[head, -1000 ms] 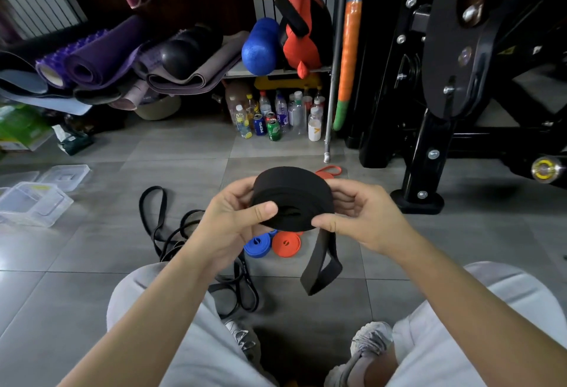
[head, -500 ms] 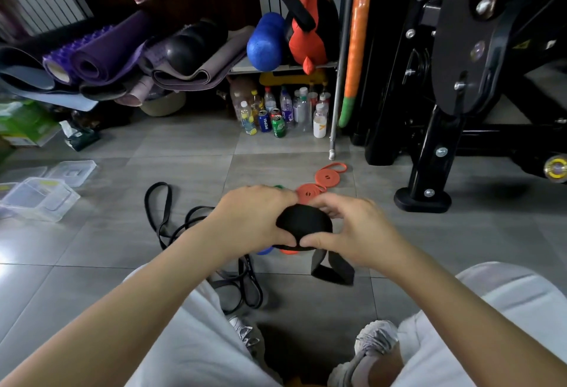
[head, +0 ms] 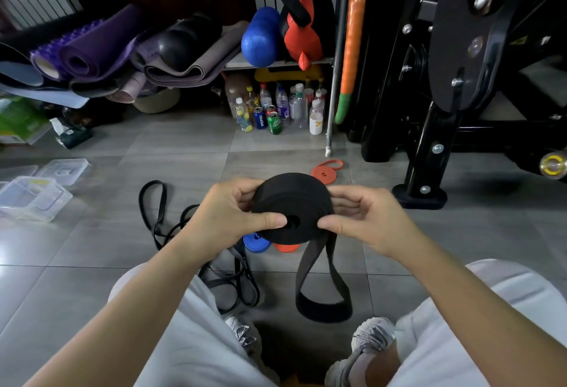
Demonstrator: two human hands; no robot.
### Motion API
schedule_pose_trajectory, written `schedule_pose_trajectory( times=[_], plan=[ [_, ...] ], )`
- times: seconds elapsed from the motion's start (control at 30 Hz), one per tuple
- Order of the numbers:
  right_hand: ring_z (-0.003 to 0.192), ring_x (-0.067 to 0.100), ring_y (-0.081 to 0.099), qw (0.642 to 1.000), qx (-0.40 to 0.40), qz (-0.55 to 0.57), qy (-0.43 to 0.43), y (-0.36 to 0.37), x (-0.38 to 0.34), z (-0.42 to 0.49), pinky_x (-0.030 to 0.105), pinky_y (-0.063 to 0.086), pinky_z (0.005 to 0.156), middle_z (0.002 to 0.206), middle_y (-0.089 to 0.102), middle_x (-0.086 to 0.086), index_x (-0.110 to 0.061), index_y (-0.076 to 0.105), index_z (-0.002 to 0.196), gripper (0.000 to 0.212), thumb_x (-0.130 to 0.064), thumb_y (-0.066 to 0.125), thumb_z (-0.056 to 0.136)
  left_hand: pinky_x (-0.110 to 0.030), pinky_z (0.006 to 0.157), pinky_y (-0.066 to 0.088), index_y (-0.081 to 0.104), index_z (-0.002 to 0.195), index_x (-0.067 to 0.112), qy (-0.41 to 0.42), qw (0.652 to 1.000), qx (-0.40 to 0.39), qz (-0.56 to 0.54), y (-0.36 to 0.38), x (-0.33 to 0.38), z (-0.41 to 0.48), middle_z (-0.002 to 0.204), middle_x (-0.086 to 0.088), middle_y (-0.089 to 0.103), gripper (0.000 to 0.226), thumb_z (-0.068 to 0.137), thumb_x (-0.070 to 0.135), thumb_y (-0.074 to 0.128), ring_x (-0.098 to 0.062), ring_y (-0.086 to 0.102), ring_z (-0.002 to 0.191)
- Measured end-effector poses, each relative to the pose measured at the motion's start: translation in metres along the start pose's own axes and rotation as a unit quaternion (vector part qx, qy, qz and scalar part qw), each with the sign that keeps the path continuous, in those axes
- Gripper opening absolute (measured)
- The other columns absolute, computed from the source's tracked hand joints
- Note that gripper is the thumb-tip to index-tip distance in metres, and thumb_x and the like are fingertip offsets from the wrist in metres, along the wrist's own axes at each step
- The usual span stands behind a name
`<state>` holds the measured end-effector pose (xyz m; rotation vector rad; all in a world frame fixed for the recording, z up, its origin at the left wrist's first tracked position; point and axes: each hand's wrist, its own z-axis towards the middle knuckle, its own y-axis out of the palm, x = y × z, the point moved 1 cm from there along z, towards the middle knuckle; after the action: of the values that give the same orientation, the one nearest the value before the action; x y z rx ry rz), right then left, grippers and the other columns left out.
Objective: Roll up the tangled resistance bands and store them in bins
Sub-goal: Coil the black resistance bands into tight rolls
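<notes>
A wide black resistance band [head: 293, 202] is wound into a thick roll held in front of me above the floor. My left hand [head: 227, 214] grips its left side, thumb pressed on the roll's face near the centre hole. My right hand [head: 365, 217] grips the right side, thumb on the face too. The band's unrolled tail [head: 322, 288] hangs down in a loop between my knees. Thin black bands [head: 190, 233] lie tangled on the tiles to the left. A rolled blue band [head: 256, 242] and a rolled orange band [head: 285, 247] lie beneath the roll; another orange roll [head: 323, 173] lies farther back.
Clear plastic bins [head: 30, 199] and a lid [head: 64, 168] sit on the floor at the left. Rolled yoga mats [head: 92, 55] pile up at the back left, bottles and cans [head: 276, 110] stand under a shelf, and a black gym machine base [head: 420, 193] stands at the right.
The roll was lowered and covered by both hands half a second ago; now it is raised and tilted toward me again, with a longer tail hanging down.
</notes>
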<state>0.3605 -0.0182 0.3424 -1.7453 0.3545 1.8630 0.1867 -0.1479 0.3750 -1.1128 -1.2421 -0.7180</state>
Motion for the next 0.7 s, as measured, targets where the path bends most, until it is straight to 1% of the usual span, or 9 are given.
schedule_pose_trajectory(
  times=[0.07, 0.13, 0.2, 0.3, 0.4, 0.43, 0.47, 0.6, 0.7],
  plan=[
    [0.093, 0.004, 0.068, 0.999, 0.010, -0.051, -0.005, 0.000, -0.003, 0.000, 0.021, 0.051, 0.088, 0.096, 0.071, -0.019, -0.035, 0.064, 0.096, 0.041, -0.011, 0.080, 0.068, -0.021, 0.068, 0.055, 0.068, 0.098, 0.017, -0.023, 0.999, -0.009, -0.046, 0.002, -0.008, -0.001, 0.089, -0.003, 0.075, 0.042, 0.063, -0.002, 0.077, -0.016, 0.071, 0.082],
    [0.091, 0.000, 0.067, 0.994, 0.014, -0.108, -0.011, 0.001, -0.006, 0.000, 0.014, 0.049, 0.086, 0.095, 0.070, -0.022, -0.038, 0.065, 0.096, 0.039, -0.011, 0.080, 0.070, -0.024, 0.070, 0.055, 0.066, 0.102, 0.018, -0.043, 0.998, -0.019, -0.035, 0.003, -0.015, -0.001, 0.092, -0.001, 0.074, 0.049, 0.058, 0.007, 0.085, -0.016, 0.070, 0.084],
    [0.089, -0.001, 0.066, 0.988, 0.015, -0.155, -0.013, 0.004, -0.009, 0.001, 0.016, 0.050, 0.086, 0.092, 0.072, -0.018, -0.033, 0.068, 0.096, 0.033, -0.016, 0.080, 0.070, -0.032, 0.079, 0.054, 0.060, 0.107, 0.024, -0.028, 0.991, -0.030, 0.124, 0.002, -0.012, 0.002, 0.099, 0.006, 0.070, 0.056, 0.057, 0.029, 0.085, -0.012, 0.067, 0.092],
    [0.091, 0.003, 0.065, 0.974, -0.006, -0.228, -0.014, 0.012, -0.016, 0.007, 0.024, 0.050, 0.085, 0.093, 0.072, -0.010, -0.026, 0.070, 0.099, 0.030, -0.025, 0.079, 0.071, -0.037, 0.091, 0.047, 0.046, 0.123, 0.035, 0.020, 0.914, -0.062, 0.401, 0.011, 0.006, 0.004, 0.116, 0.016, 0.056, 0.067, 0.065, 0.043, 0.078, -0.008, 0.054, 0.107],
    [0.088, 0.004, 0.065, 0.967, -0.016, -0.254, -0.020, 0.019, -0.020, 0.014, 0.029, 0.051, 0.084, 0.091, 0.072, -0.010, -0.025, 0.070, 0.099, 0.031, -0.028, 0.079, 0.069, -0.034, 0.086, 0.046, 0.043, 0.124, 0.034, 0.059, 0.841, -0.073, 0.532, 0.019, 0.019, 0.010, 0.116, 0.010, 0.055, 0.061, 0.071, 0.041, 0.072, -0.014, 0.054, 0.107],
    [0.088, 0.003, 0.065, 0.969, -0.015, -0.247, -0.018, 0.019, -0.020, 0.015, 0.029, 0.052, 0.084, 0.092, 0.071, -0.011, -0.026, 0.069, 0.100, 0.033, -0.029, 0.079, 0.069, -0.031, 0.082, 0.045, 0.046, 0.120, 0.031, 0.070, 0.832, -0.074, 0.545, 0.018, 0.021, 0.012, 0.112, 0.010, 0.057, 0.054, 0.073, 0.039, 0.071, -0.014, 0.055, 0.104],
    [0.089, 0.001, 0.064, 0.973, -0.013, -0.232, -0.015, 0.018, -0.020, 0.015, 0.028, 0.051, 0.086, 0.093, 0.071, -0.013, -0.026, 0.068, 0.101, 0.035, -0.030, 0.079, 0.068, -0.027, 0.078, 0.043, 0.049, 0.116, 0.029, 0.066, 0.841, -0.077, 0.531, 0.015, 0.022, 0.014, 0.107, 0.011, 0.059, 0.049, 0.074, 0.037, 0.072, -0.013, 0.055, 0.099],
    [0.097, -0.008, 0.061, 0.986, -0.019, -0.167, 0.011, 0.004, -0.014, 0.010, 0.010, 0.044, 0.090, 0.100, 0.067, -0.018, -0.034, 0.063, 0.107, 0.045, -0.028, 0.082, 0.067, -0.017, 0.068, 0.044, 0.055, 0.101, 0.033, 0.010, 0.928, -0.055, 0.369, 0.007, 0.020, 0.011, 0.086, 0.018, 0.059, 0.041, 0.069, 0.029, 0.080, -0.001, 0.055, 0.079],
    [0.093, -0.015, 0.059, 0.988, -0.038, -0.148, 0.026, -0.004, -0.009, 0.003, 0.001, 0.041, 0.083, 0.091, 0.065, -0.029, -0.044, 0.060, 0.096, 0.045, -0.017, 0.082, 0.068, -0.025, 0.076, 0.053, 0.062, 0.094, 0.033, 0.009, 0.970, -0.008, 0.243, 0.005, 0.011, 0.008, 0.086, 0.013, 0.068, 0.042, 0.062, 0.020, 0.085, -0.003, 0.064, 0.084]
  ],
)
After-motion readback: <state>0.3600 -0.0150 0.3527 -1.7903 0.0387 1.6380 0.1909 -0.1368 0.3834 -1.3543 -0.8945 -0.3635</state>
